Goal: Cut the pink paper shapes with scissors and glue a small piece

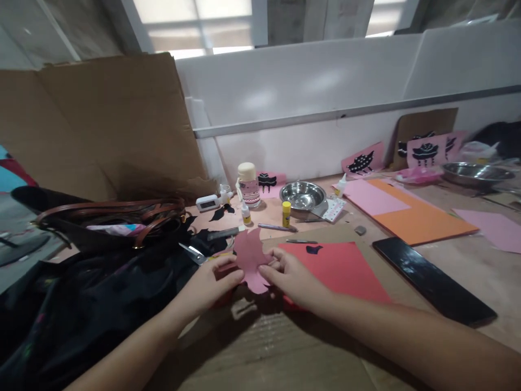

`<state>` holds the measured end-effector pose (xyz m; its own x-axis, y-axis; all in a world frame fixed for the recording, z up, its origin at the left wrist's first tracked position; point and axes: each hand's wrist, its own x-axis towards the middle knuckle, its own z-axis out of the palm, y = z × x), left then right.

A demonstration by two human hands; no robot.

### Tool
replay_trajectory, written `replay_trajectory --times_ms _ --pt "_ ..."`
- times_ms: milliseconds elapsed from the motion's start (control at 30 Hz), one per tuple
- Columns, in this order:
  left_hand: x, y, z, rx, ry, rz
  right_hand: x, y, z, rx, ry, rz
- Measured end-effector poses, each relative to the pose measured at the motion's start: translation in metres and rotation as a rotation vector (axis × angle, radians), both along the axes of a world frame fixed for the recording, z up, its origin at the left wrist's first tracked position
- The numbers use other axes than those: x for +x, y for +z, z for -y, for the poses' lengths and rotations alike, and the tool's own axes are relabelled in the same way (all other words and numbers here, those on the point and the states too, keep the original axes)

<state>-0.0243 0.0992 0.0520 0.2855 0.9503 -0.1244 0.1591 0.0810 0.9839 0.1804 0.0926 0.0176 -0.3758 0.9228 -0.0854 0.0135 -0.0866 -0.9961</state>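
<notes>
Between my two hands is a pink paper cutout with a jagged, leaf-like outline, raised above the cardboard on the table. My left hand pinches its left edge between thumb and fingers. On the opposite edge, my right hand grips it the same way. Under and beyond my right hand lies a red paper sheet with a small black cutout on it. Scissors rest just past my left hand, their handles partly hidden.
A black bag fills the left side. Farther back are a yellow glue stick, a small glue bottle, a steel bowl and a jar. To the right lie a phone and orange paper.
</notes>
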Motion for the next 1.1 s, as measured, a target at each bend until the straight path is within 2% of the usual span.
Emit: replay_trajectory --times_ms 133,300,400,567,667,767,833,900,1000,1100 --pt "-0.007 0.006 -0.001 0.011 0.119 0.035 0.006 0.003 0.003 0.002 0.095 0.008" --pt "-0.040 0.040 -0.008 0.116 0.313 0.097 0.015 0.004 0.004 0.170 0.127 0.139" --pt "-0.054 0.059 -0.004 0.179 0.366 0.126 0.019 0.001 0.005 0.274 0.167 0.278" --pt "-0.071 0.076 0.002 0.259 0.305 0.191 0.015 0.006 0.012 0.466 0.183 0.524" --pt "-0.080 0.082 0.004 0.286 0.217 0.252 -0.008 0.023 0.014 0.601 0.228 0.684" --pt "-0.086 0.087 0.006 0.358 0.173 0.299 -0.038 0.042 0.005 0.635 0.273 0.716" --pt "-0.089 0.090 0.008 0.387 0.180 0.305 -0.050 0.047 -0.006 0.642 0.295 0.730" --pt "-0.091 0.093 0.009 0.405 0.212 0.301 -0.052 0.043 -0.019 0.639 0.310 0.759" --pt "-0.094 0.097 0.011 0.427 0.266 0.301 -0.042 0.025 -0.031 0.608 0.314 0.798" --pt "-0.096 0.100 0.012 0.445 0.279 0.309 -0.028 0.010 -0.037 0.577 0.246 0.803"
